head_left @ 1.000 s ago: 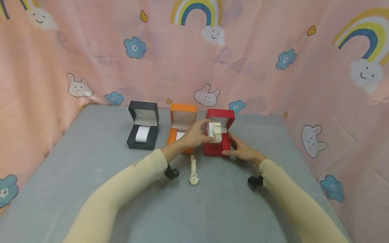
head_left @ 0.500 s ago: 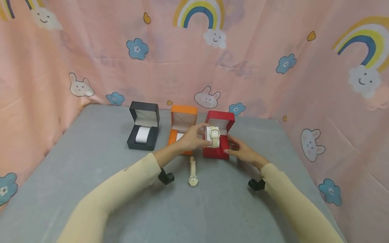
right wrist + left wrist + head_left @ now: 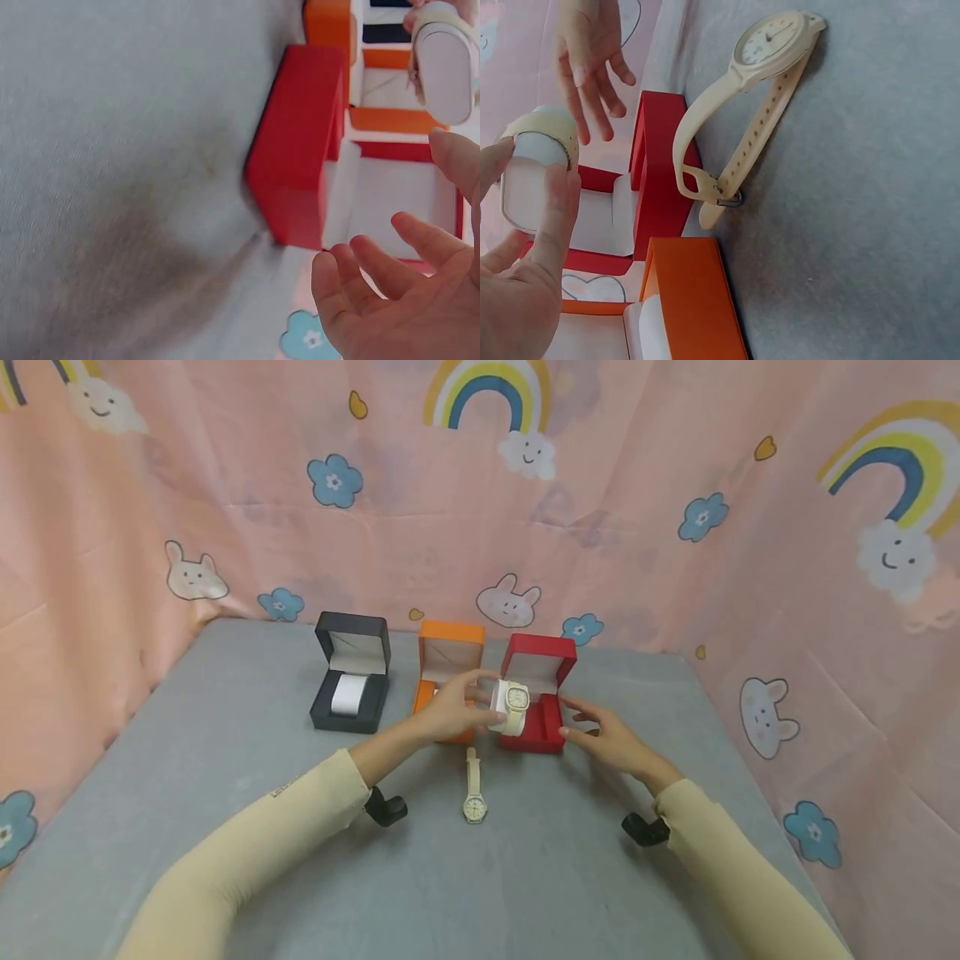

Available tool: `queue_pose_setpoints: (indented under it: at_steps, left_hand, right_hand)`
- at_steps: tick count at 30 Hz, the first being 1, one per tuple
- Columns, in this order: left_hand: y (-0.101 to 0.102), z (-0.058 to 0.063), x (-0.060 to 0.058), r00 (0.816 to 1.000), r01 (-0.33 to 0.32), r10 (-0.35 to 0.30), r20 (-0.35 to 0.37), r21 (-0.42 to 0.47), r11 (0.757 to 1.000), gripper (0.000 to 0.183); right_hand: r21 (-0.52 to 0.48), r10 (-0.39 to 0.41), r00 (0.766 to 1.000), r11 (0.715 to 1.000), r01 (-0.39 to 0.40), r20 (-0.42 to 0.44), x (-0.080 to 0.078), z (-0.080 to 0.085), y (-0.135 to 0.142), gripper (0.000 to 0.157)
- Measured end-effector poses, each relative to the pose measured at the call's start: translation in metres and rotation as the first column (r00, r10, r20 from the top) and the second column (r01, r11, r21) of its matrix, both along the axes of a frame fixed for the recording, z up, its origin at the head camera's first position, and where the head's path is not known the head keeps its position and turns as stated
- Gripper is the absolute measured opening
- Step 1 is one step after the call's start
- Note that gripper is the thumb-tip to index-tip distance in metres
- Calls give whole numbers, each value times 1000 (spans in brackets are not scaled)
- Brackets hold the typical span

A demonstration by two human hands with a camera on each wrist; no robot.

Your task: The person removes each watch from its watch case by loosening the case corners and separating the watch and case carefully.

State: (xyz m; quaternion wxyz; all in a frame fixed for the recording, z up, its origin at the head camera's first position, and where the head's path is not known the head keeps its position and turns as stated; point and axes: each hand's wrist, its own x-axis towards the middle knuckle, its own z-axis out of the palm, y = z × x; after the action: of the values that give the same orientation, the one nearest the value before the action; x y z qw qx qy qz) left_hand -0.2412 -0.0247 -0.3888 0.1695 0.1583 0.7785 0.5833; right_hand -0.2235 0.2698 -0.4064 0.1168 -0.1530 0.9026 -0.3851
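My left hand [image 3: 450,712] pinches the ends of a white watch cushion [image 3: 526,187] between thumb and fingers. Around that cushion is strapped a cream watch with a squarish face [image 3: 517,697]. Both are in the air before the gap between the orange box and the open red watch box [image 3: 553,727]. The red box's base has no cushion in it. Beside its right wall is my right hand [image 3: 611,742], fingers loosely spread and holding nothing; the right wrist view shows them apart from the box [image 3: 296,142]. A second cream watch with a round face [image 3: 474,808] lies on the table nearer me.
An orange watch box [image 3: 450,647] stands lid up behind my left hand, a white cushion partly visible inside. Left of it, a black watch box [image 3: 348,714] is also lid up with a white cushion [image 3: 350,693]. A pink patterned curtain [image 3: 420,543] hangs behind the grey table [image 3: 525,877].
My left hand has carried the cushion and watch leftward and down from over the red box. My right hand has drawn slightly away from that box to the right.
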Motion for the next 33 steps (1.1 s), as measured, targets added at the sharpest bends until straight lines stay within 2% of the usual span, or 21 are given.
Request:
queue_pose_setpoints:
  at_steps: [7, 17, 26, 33]
  left_hand:
    - [-5, -2, 8, 999, 32, -33, 29, 18, 999, 63]
    - [-9, -1, 18, 997, 8, -12, 70, 47, 999, 62]
    - [-13, 4, 21, 996, 26, -33, 89, 76, 997, 60]
    - [-13, 4, 25, 994, 44, -52, 93, 81, 996, 60]
  right_hand:
    - [-34, 35, 999, 999, -36, -35, 12, 8, -12, 67]
    - [-125, 77, 993, 988, -88, -85, 23, 13, -35, 72]
    - [-192, 116, 987, 972, -135, -110, 33, 17, -54, 90]
    - [-232, 132, 984, 960, -156, -117, 35, 11, -67, 98]
